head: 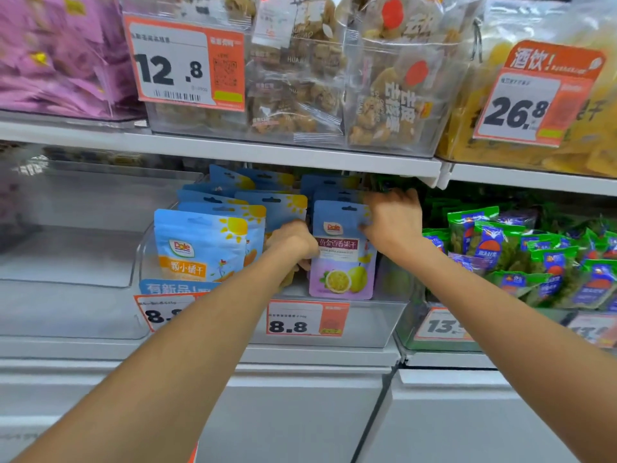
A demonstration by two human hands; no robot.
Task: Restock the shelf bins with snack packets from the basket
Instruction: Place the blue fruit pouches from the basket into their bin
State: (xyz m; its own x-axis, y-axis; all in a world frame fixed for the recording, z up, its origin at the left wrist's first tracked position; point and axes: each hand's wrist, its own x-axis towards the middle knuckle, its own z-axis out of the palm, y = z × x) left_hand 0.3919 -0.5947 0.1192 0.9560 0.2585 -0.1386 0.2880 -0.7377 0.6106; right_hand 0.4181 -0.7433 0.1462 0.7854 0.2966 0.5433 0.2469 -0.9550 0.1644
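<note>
- As both arms reach into a clear shelf bin (367, 324), right hand (394, 218) pinches top of purple Dole packet (342, 255), upright at bin's front.
- Left hand (293, 240), fingers curled, presses betw. blue packets (200, 242) & purple one; grip unclear.

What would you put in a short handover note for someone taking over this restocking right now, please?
Left hand: reaches into the clear bin beside the purple Dole packet; whether it grips anything cannot be told.
Right hand: pinches that packet's top right corner.
Things: the purple Dole packet stands upright at the front of the bin's right row; orange Dole packets fill the left row. The basket is out of view.
Done: both rows hold several packets.
Left: settle this packet, then fetch more; how many remain cannot be told.
</note>
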